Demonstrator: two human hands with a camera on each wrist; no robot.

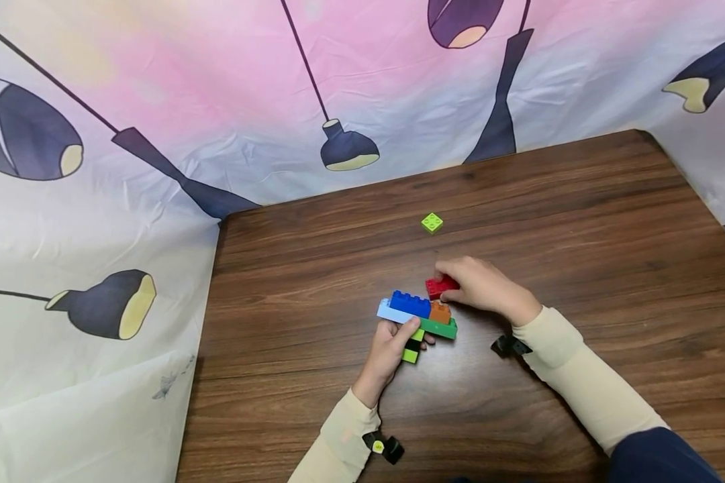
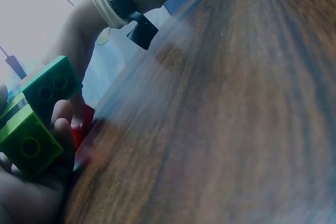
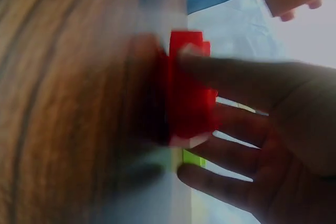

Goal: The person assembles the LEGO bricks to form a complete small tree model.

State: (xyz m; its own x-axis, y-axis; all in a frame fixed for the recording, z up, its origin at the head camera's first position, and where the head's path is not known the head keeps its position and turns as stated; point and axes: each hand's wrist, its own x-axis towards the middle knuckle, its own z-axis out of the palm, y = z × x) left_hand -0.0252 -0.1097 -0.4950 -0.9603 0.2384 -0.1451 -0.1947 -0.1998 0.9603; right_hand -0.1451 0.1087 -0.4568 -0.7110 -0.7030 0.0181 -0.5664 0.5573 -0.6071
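Note:
My left hand (image 1: 384, 355) grips a built stack of toy building bricks. On top are a dark blue brick (image 1: 409, 304) and a small orange brick (image 1: 440, 312), side by side on a light blue brick (image 1: 393, 313) and a green brick (image 1: 438, 328). Beneath them, a column of lime (image 1: 409, 356) and black bricks is partly covered by the fingers. Just beyond the stack, my right hand (image 1: 486, 285) pinches a red brick (image 3: 190, 93) between thumb and fingers, low at the tabletop. The fingers cover part of the red brick in the head view.
Farther back on the brown wooden table (image 1: 302, 268) lies a flat lime brick (image 1: 431, 222), studs up. A patterned cloth (image 1: 248, 100) hangs behind the table's back edge and along its left side. Each wrist carries a small black camera mount.

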